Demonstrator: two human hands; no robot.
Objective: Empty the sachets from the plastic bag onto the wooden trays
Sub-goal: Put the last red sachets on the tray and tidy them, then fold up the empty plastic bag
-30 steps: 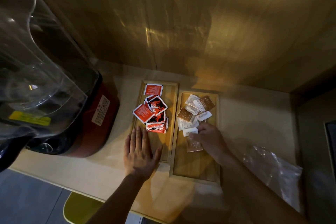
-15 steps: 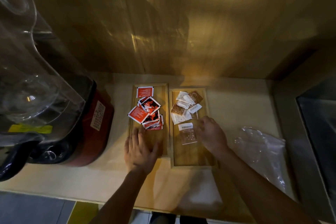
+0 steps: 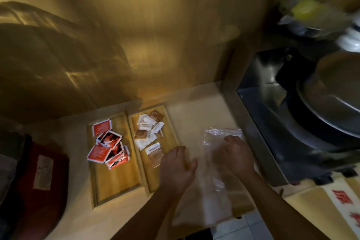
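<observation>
SACHETS ON TRAYS, BOTH HANDS AT THE BAG

Two rectangular wooden trays with raised rims lie side by side on the pale bench [image 3: 196, 111], long axes running from the lower edge of the frame toward the wall. The left tray [image 3: 115, 183] carries a loose pile of flat, glossy red sachets [image 3: 108, 146] in its upper half. The right tray [image 3: 171, 128] carries white and brown sachets [image 3: 148, 128], also flat, overlapping at mixed angles.

The plastic bag [image 3: 220, 187] is thin, clear and crumpled; it lies flat on the bench right of the trays, long axis running from centre frame to the lower edge.

The right hand [image 3: 231, 154] rests on the bag, fingers curled; whether its grip holds the film cannot be told. The left hand [image 3: 177, 167] hovers over the right tray's lower right corner, grip wide, thumb spread toward the bag, holding nothing
</observation>
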